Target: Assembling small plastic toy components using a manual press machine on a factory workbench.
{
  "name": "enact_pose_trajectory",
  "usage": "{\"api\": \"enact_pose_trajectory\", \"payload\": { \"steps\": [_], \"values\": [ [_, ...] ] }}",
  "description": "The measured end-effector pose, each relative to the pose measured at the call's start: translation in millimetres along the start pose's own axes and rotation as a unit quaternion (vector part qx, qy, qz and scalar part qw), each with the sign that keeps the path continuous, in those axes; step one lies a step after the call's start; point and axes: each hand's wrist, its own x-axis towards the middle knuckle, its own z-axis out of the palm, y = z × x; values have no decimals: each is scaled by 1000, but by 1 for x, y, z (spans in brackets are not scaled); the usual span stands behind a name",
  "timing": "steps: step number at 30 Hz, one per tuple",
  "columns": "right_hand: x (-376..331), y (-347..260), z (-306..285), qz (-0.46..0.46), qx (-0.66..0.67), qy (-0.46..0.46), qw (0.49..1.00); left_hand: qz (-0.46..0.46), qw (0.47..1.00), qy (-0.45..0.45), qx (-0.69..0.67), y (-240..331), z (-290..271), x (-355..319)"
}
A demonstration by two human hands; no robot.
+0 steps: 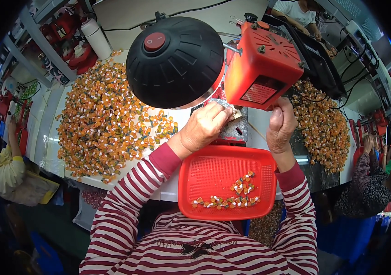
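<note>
Leftmost, a big heap of small orange parts (99,114) covers the white worktable (51,137), within easy reach for the next pick. Moving right, the left hand (204,126) is curled narrow under the black lamp shade (174,55), its fingertips pinching a small piece (236,114) at the metal work plate (232,128); what exactly it grips is too small to tell. To do this step well, I judge the piece should be seated square on the plate before anything presses down, fingertips kept at its edge and out from under the tool. Next, the red bench machine (262,64) stands just above, and the right hand (280,126) is closed around something below its front, probably a lever, though that is hidden. A steady, even pull seems wise. Below, the red tray (225,169) on the lap holds a few finished parts (232,195), near enough to drop each one in. Farther right lies another orange pile (323,128).
</note>
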Motion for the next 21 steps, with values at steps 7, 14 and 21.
{"api": "enact_pose_trajectory", "payload": {
  "steps": [7, 14, 21],
  "values": [
    [116, -28, -4, 106, 75, 12, 991, -67, 995, 32, -71, 9, -14, -23],
    [82, -54, -13, 241, 76, 77, 964, -102, 987, -90, -86, 8, -84, -49],
    [0, -64, -9, 346, 91, -75, 931, -199, 914, -298, 192, -104, -122, -74]
  ]
}}
